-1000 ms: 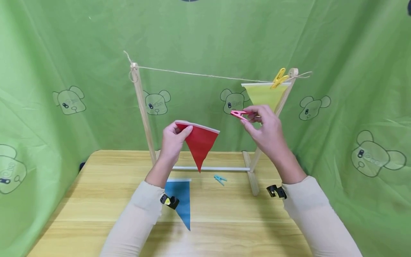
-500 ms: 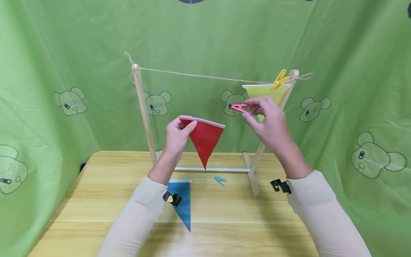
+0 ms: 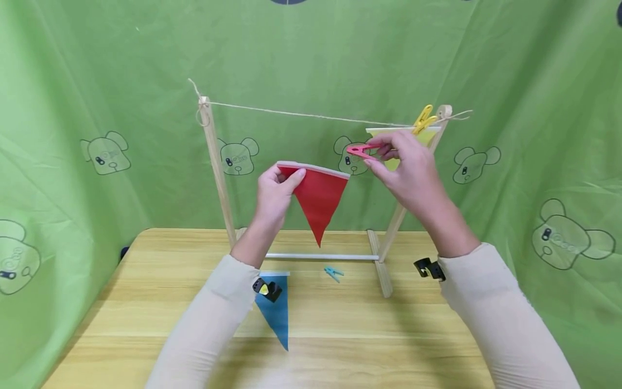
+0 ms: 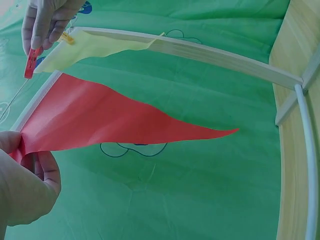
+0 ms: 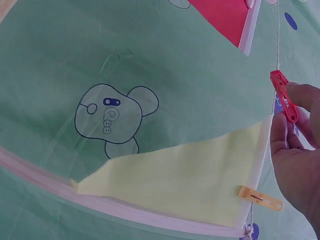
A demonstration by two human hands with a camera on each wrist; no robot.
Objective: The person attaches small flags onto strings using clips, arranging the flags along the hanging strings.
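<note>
A green cloth backdrop (image 3: 97, 81) printed with bear faces wraps around the scene on three sides, and a wooden table (image 3: 146, 324) fills the lower part of the head view. On the far half of the table stands a wooden frame (image 3: 216, 173) with two leaning posts and a white crossbar at its foot; a string (image 3: 301, 114) runs between the post tops, from about 10 o'clock to 2 o'clock around the middle of the view. A yellow flag (image 3: 427, 136) hangs from the string by the right post, held there by a yellow peg (image 3: 424, 119). A blue flag (image 3: 276, 313) lies flat on the table at 6 o'clock from the frame, partly under the left sleeve, and a small blue peg (image 3: 333, 273) lies just beside it at 3 o'clock, near the crossbar. No boxes, trays or other holders appear anywhere. The left hand (image 3: 274, 197) pinches the left top corner of the red flag (image 3: 318, 200) between thumb and curled fingers, holding it in the air below the string with its point hanging down. The right hand (image 3: 410, 173), at 2 o'clock from the red flag and in front of the yellow flag, pinches a red peg (image 3: 358, 151) between thumb and fingertips; the peg's tip points toward 9 o'clock, close under the string.
</note>
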